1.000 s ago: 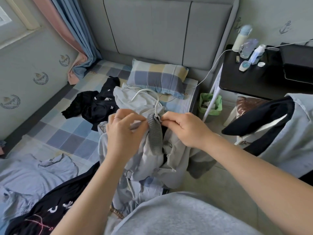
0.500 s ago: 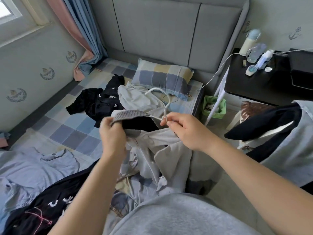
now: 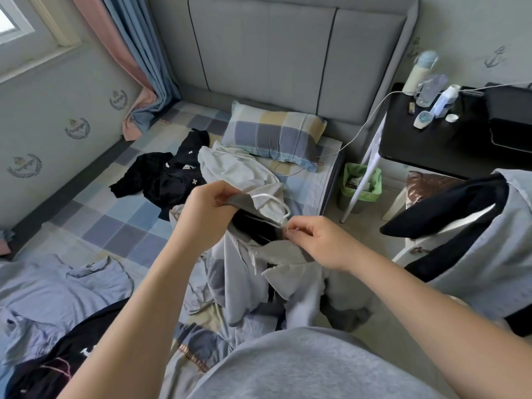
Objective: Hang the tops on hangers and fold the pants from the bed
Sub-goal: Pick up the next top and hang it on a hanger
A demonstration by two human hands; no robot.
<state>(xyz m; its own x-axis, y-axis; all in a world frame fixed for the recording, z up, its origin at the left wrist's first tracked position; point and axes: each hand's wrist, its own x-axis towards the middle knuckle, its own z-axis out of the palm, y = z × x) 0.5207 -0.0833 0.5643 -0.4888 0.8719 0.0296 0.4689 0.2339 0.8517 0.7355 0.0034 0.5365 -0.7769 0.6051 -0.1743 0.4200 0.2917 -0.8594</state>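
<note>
I hold a light grey top [image 3: 253, 272] up over the bed. My left hand [image 3: 207, 208] grips its darker ribbed collar [image 3: 239, 201] and stretches it open. My right hand [image 3: 316, 243] pinches the white hanger [image 3: 273, 201] at the collar's right end; the hanger's hook curves above the opening. A black garment [image 3: 164, 180] lies on the checked sheet behind, a pale garment [image 3: 230, 168] beside it. A light blue top [image 3: 57, 289] and a black printed top [image 3: 43, 370] lie at the lower left.
A checked pillow [image 3: 276, 136] rests against the grey headboard [image 3: 288, 53]. A black bedside table [image 3: 449, 145] with bottles stands at right, a green bin [image 3: 361, 182] below it. Hung black and pale blue clothes [image 3: 472, 226] are at the far right.
My left hand pulled the collar out to the left and lifted it, opening the neck. The white hanger now sits at the collar opening, still pinched by my right hand.
</note>
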